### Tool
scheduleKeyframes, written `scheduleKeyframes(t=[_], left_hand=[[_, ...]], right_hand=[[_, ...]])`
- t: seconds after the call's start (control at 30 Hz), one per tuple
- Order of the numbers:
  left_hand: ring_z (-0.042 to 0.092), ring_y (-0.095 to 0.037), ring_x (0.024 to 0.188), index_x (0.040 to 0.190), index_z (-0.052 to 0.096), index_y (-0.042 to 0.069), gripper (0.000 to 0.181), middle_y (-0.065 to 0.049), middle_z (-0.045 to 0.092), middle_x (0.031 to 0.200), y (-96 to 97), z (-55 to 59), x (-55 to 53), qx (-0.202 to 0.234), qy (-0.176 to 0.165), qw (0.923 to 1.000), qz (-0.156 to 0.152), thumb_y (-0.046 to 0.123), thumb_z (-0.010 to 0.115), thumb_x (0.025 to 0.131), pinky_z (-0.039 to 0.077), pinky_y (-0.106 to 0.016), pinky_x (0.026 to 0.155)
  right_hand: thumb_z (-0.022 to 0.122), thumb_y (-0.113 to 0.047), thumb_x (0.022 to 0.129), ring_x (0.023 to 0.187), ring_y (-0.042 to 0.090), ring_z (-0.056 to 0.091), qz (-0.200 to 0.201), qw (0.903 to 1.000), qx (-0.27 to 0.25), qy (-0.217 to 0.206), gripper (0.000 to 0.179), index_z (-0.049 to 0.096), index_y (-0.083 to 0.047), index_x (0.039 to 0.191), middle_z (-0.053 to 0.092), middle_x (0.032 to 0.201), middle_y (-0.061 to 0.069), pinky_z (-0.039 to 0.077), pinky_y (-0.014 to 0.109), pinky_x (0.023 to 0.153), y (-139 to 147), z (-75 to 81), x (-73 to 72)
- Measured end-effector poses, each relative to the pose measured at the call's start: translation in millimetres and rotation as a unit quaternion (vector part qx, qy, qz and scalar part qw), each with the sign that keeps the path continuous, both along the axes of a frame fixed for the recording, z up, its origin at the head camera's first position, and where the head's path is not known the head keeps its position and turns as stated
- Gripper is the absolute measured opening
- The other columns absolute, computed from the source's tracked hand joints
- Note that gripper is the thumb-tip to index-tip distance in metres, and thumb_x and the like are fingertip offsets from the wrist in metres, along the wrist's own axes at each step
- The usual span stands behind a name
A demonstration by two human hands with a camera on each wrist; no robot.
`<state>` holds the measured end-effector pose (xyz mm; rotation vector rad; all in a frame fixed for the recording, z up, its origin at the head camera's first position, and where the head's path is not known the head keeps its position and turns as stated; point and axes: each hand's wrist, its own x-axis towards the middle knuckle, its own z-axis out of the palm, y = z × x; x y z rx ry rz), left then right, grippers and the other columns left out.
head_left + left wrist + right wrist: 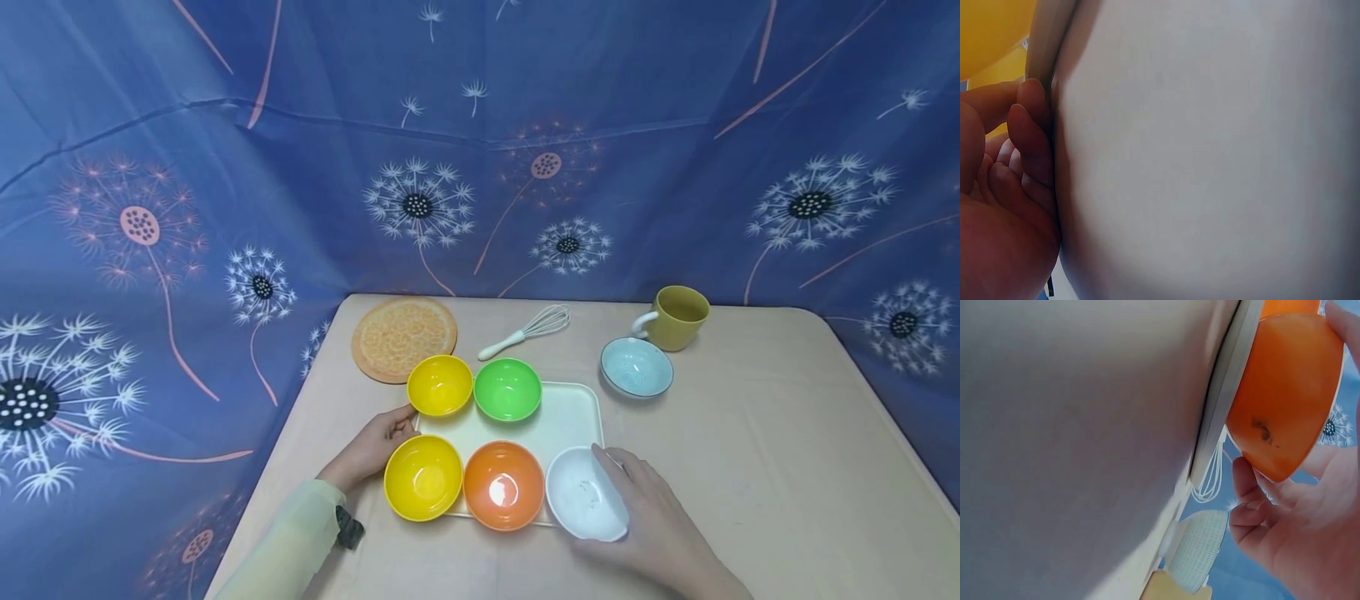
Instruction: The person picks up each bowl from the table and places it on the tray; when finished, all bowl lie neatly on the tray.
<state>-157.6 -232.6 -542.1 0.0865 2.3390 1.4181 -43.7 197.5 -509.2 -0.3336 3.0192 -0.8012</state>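
My right hand grips a bowl, white inside, over the tray's near right corner. The right wrist view shows this bowl's orange outside with a dark mark, thumb and fingers around it. My left hand is at the left edge of a white tray, between two yellow bowls; its fingertips pinch that edge in the left wrist view. The far yellow bowl and a green bowl stand along the back. In front are the near yellow bowl and an orange bowl.
Behind the tray lie a round orange-patterned mat and a whisk with a pale handle. A light blue bowl stands to the right, in front of a mustard mug. A blue dandelion-print cloth hangs behind the table.
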Motion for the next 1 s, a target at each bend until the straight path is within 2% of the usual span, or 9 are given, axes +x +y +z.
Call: scheduleKeyframes(t=[0.2,0.43,0.67,0.8,0.9,1.0], left_hand=[[0.055,-0.02,0.085,0.16,0.044,0.014,0.06,-0.004,0.057,0.083,0.2,-0.6,0.4,0.003,0.004,1.0,-0.003,0.019,0.066,0.105,0.041,-0.037,0.087],[0.055,-0.02,0.09,0.16,0.044,0.015,0.061,-0.004,0.057,0.085,-0.4,-1.7,-0.1,0.005,0.003,1.0,-0.001,0.021,0.067,0.104,0.04,-0.038,0.089],[0.055,-0.021,0.092,0.16,0.044,0.015,0.061,-0.004,0.058,0.086,-1.3,-4.1,-0.4,0.009,0.0,1.0,-0.001,0.022,0.067,0.104,0.04,-0.04,0.09],[0.055,-0.02,0.092,0.16,0.044,0.015,0.061,-0.004,0.058,0.086,-1.6,-4.5,-0.8,0.011,-0.002,0.9999,-0.001,0.023,0.067,0.104,0.04,-0.038,0.089],[0.055,-0.02,0.088,0.16,0.044,0.016,0.061,-0.005,0.057,0.086,-1.8,-4.0,-1.0,0.017,-0.004,0.9998,-0.004,0.022,0.067,0.104,0.042,-0.035,0.085],[0.054,-0.021,0.085,0.16,0.045,0.017,0.061,-0.005,0.057,0.086,-2.0,-2.9,-0.8,0.021,-0.004,0.9998,-0.006,0.022,0.068,0.104,0.043,-0.034,0.083]], right_hand=[[0.086,-0.079,0.059,0.126,0.024,0.049,0.017,0.9997,0.005,0.015,0.121,0.045,-0.024,0.158,0.048,0.145,-0.001,0.046,0.055,0.101,2.6,-2.2,-2.6],[0.088,-0.079,0.056,0.13,0.022,0.045,0.012,0.9998,0.005,-0.015,0.125,0.042,-0.024,0.158,0.044,0.15,-0.003,0.046,0.057,0.103,1.5,-2.8,-5.6],[0.087,-0.08,0.055,0.129,0.022,0.046,0.016,0.9998,0.006,-0.005,0.127,0.042,-0.023,0.159,0.044,0.151,-0.004,0.045,0.058,0.103,1.0,-4.2,-5.8],[0.085,-0.083,0.055,0.129,0.022,0.047,0.013,0.9998,0.0,-0.016,0.129,0.04,-0.024,0.16,0.045,0.151,-0.004,0.043,0.058,0.104,4.1,-2.2,-7.7],[0.084,-0.083,0.06,0.131,0.025,0.047,0.014,0.9998,-0.003,-0.011,0.126,0.039,-0.023,0.161,0.046,0.152,0.0,0.043,0.06,0.105,12.0,2.9,-15.0],[0.083,-0.077,0.068,0.133,0.034,0.046,0.028,0.9991,0.002,0.033,0.119,0.04,-0.017,0.161,0.048,0.153,0.01,0.04,0.064,0.106,26.8,8.6,-31.1]])
